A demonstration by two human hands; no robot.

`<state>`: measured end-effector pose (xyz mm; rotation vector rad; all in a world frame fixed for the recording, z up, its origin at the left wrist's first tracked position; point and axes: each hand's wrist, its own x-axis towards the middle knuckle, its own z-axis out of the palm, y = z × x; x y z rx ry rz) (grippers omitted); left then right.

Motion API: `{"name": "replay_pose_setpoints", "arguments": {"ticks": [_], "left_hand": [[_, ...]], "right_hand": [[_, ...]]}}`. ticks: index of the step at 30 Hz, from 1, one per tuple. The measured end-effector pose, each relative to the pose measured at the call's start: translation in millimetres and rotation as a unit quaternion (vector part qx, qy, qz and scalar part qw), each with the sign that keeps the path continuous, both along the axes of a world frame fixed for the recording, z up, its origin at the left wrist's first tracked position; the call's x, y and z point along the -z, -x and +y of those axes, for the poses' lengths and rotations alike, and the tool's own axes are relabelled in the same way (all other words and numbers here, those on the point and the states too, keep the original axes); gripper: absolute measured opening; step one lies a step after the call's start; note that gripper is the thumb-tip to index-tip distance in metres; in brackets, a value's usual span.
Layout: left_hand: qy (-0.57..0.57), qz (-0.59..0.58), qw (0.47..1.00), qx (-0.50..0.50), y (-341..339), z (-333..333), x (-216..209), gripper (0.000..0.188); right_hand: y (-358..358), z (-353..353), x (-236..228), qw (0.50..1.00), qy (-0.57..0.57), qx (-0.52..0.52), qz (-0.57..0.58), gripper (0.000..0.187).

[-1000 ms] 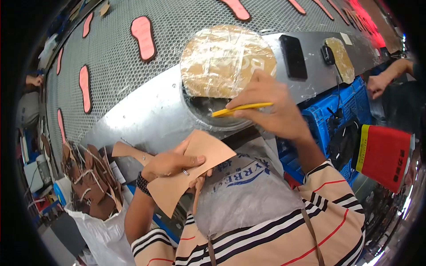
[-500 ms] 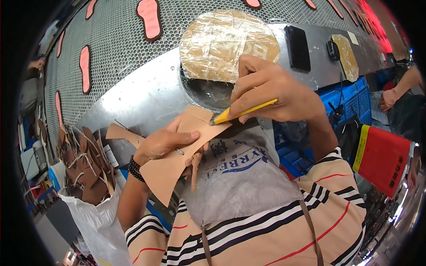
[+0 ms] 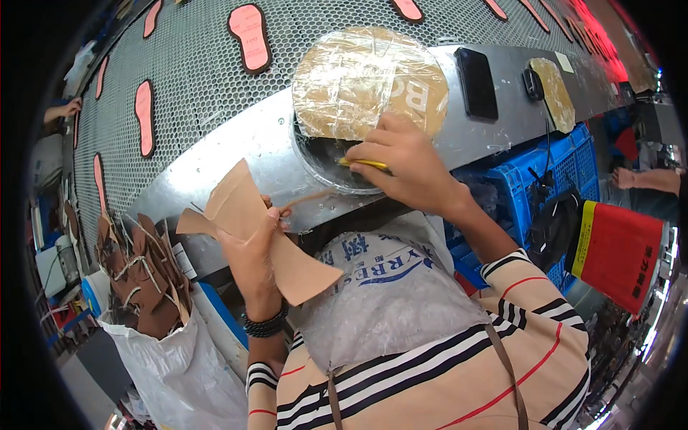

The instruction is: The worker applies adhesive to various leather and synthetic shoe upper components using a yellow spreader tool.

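My left hand (image 3: 252,261) is closed on tan leather shoe-upper pieces (image 3: 240,201), raised above the near edge of the metal ledge. Part of the leather hangs below the hand toward my apron, and a thin strip juts out to the right. My right hand (image 3: 419,172) grips a slim yellow-handled brush (image 3: 371,165). Its tip is at the round opening of a metal pot (image 3: 326,154) set in the ledge; how far in it reaches cannot be made out. A round, tape-wrapped cardboard lid (image 3: 365,86) partly covers the pot.
Pink insoles (image 3: 249,39) lie on a mesh conveyor (image 3: 193,93) beyond the ledge. A black phone (image 3: 478,84) rests at right, above a blue crate (image 3: 559,172). A white bag (image 3: 172,365) of brown leather pieces stands at left. Another person's arm (image 3: 648,180) shows at far right.
My right hand has drawn the brush off the leather and over to the pot opening. The left hand has turned the leather, which now stands more upright and further left.
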<state>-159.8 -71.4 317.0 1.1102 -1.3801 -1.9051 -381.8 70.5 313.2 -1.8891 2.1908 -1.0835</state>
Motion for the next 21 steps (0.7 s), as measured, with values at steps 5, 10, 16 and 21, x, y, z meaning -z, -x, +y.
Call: {"name": "replay_pose_setpoints", "arguments": {"ticks": [5, 10, 16, 21], "left_hand": [[0.034, -0.006, 0.996, -0.077, -2, 9, 24, 0.049], [0.03, -0.01, 0.997, -0.069, -5, 13, 29, 0.042], [-0.339, 0.21, 0.915, -0.054, -24, 10, 36, 0.043], [-0.45, 0.268, 0.85, -0.046, -64, 54, 10, 0.06]], "right_hand": [[-13, 1, -22, 0.987, 0.067, 0.072, -0.129, 0.011], [-22, -2, -10, 0.968, 0.054, 0.079, -0.234, 0.012], [-22, -8, -16, 0.979, 0.057, 0.048, -0.191, 0.011], [-9, 1, -7, 0.995, 0.032, 0.069, -0.06, 0.011]]}}
